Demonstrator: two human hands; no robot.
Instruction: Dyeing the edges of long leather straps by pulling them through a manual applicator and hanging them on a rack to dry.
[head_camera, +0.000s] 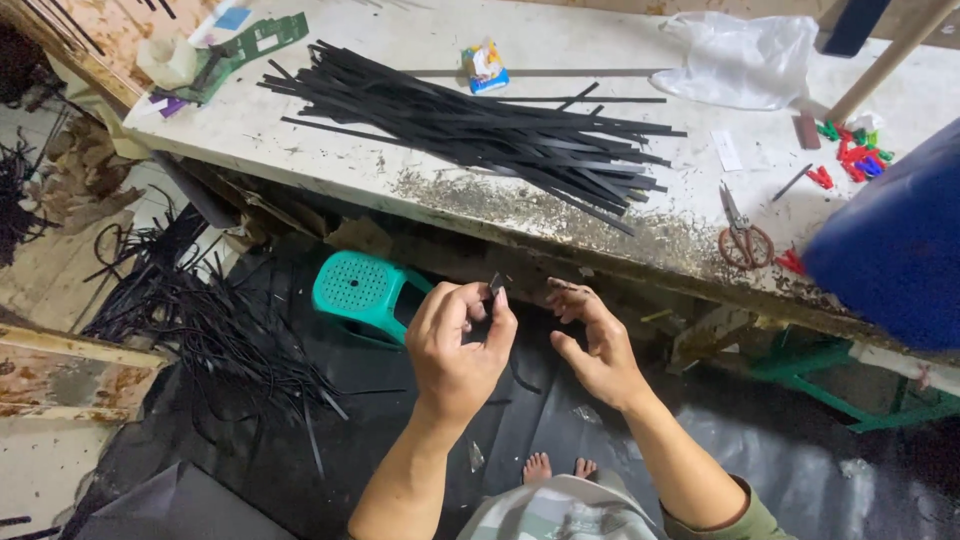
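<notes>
Hands at the bench edge, pinching a short black strip.

We see the left hand (455, 345) pinching a small black strip piece (496, 284) just below the workbench (430, 40) edge; the right hand (590, 340) beside it, fingers loosely curled, holding nothing. Beyond on the bench lie the black strip pile (480, 125), scissors (742, 235), coloured clips (855, 155). A teal stool (360, 290) stands under the bench.
</notes>
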